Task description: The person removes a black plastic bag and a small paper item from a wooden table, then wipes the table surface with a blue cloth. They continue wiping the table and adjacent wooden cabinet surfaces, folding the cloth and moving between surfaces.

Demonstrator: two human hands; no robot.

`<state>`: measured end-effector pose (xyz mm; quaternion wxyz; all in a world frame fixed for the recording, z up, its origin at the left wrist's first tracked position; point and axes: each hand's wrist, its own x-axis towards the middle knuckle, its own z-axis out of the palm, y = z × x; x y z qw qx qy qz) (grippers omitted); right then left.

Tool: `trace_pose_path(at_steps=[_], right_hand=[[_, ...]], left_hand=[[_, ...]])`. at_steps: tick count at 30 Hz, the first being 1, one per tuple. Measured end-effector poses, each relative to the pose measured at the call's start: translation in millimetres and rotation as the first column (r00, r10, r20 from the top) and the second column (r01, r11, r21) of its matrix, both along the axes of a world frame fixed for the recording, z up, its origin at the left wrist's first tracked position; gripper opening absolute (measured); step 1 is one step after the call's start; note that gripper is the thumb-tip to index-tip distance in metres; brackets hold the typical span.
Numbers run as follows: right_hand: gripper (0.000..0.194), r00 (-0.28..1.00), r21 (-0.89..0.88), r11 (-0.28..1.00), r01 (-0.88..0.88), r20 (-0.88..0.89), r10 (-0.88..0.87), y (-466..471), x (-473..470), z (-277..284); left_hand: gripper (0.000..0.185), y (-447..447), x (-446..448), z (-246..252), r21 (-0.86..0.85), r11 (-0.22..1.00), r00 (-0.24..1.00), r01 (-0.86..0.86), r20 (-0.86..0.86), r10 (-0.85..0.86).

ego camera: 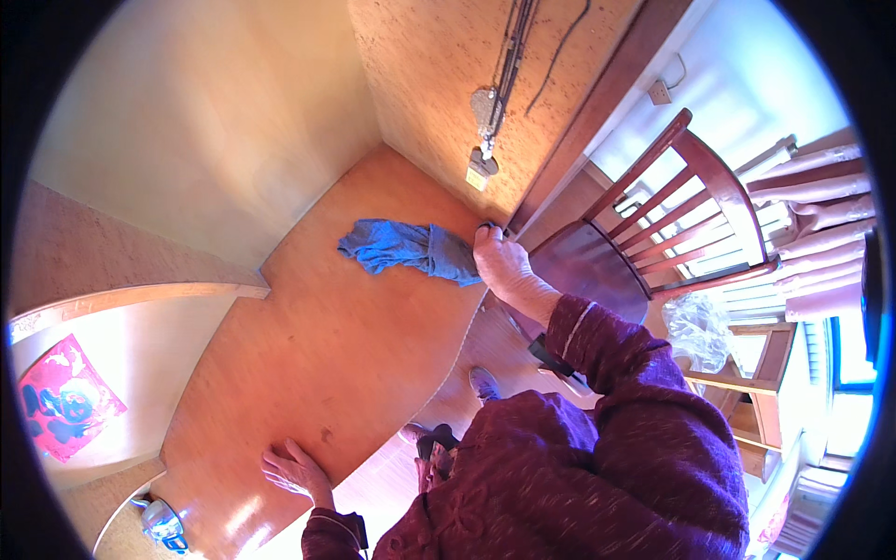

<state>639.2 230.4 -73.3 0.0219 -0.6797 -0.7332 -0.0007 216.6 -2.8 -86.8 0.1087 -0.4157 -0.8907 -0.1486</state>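
A crumpled blue cloth (399, 248) lies stretched over the far right part of an orange-brown wooden tabletop (336, 350). My right hand (500, 260) grips the cloth's right end, close to the corner by the wooden post. Its fingers are curled, and the fingertips are partly hidden. Flat on the near left part of the top rests my left hand (297, 469), fingers slightly apart and holding nothing. A small dark mark (326, 435) shows on the wood to its right.
Cords with a metal fitting (483, 112) and a tagged piece (481, 168) hang above the back corner. Right of the top stands a dark red slatted wooden chair (595, 269). Clear plastic (696, 329) lies over a wooden frame (759, 385). A partition edge (210, 288) juts in left.
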Motion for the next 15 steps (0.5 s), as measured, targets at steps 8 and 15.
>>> trace_pose_path(at_steps=[8, 15], right_hand=[[0.021, 0.618, 0.147, 0.939, 0.310, -0.782, -0.082, -35.5, 38.9, -18.1], [0.026, 0.813, -0.066, 0.952, 0.298, -0.505, -0.290, -21.7, 38.9, -21.6]], left_hand=[[0.045, 1.6, -1.3, -3.0, -0.017, 1.000, 0.998, -0.020, -0.068, 0.019], [0.046, 1.4, 0.0, 0.7, -0.002, 1.000, 0.998, 0.006, -0.063, -0.006]])
